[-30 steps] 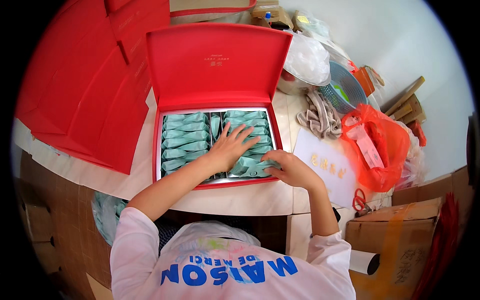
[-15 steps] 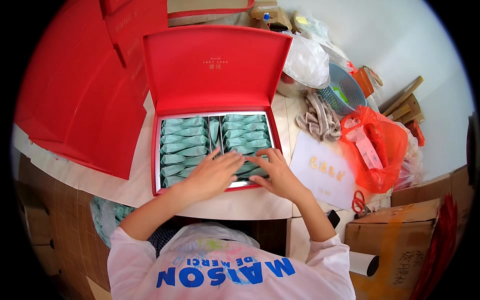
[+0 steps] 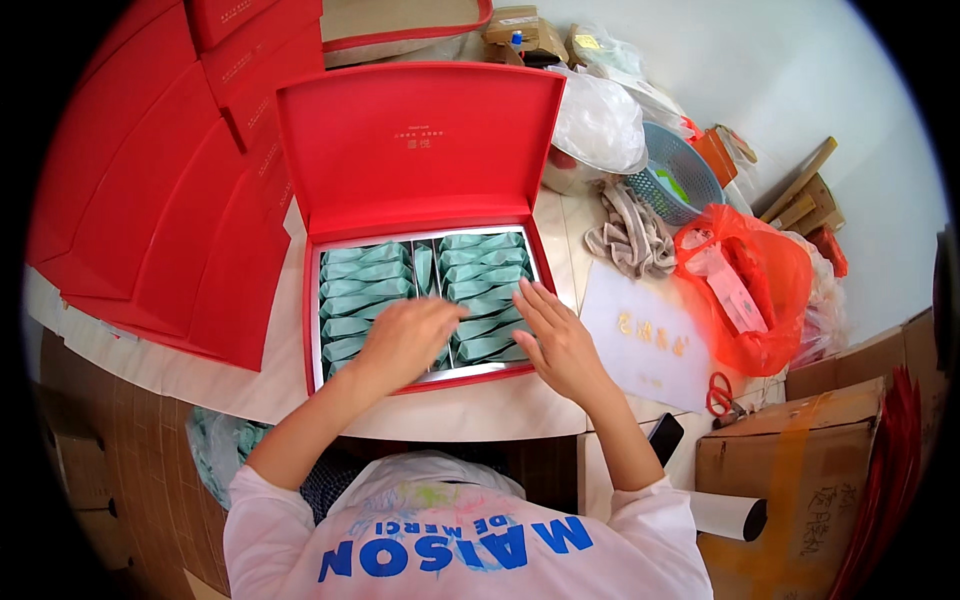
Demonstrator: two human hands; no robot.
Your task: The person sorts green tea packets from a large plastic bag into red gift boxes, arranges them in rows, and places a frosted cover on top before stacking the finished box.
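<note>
A red gift box (image 3: 420,150) stands on the table with its lid raised behind it. Inside, green wrapped packets (image 3: 366,287) lie in a left and a right row, and one slim green packet (image 3: 424,268) sits upright in the narrow middle slot. Over the left row and the divider hovers my left hand (image 3: 400,335), its slightly blurred fingers reaching right and holding nothing visible. My right hand (image 3: 557,345) lies at the box's right edge by the right row, fingers stretched out, thumb apart and nothing in it.
Red boxes (image 3: 170,190) are stacked at the left. To the right are a white printed sheet (image 3: 640,350), a striped cloth (image 3: 632,235), a blue basket (image 3: 690,160), a red plastic bag (image 3: 785,290), red-handled scissors (image 3: 720,393) and a cardboard carton (image 3: 790,430). A phone (image 3: 665,437) lies near my right forearm.
My hands have moved apart: the left has drawn slightly left, while the right has shifted right toward the box's edge with its fingers straighter. The packets look unmoved.
</note>
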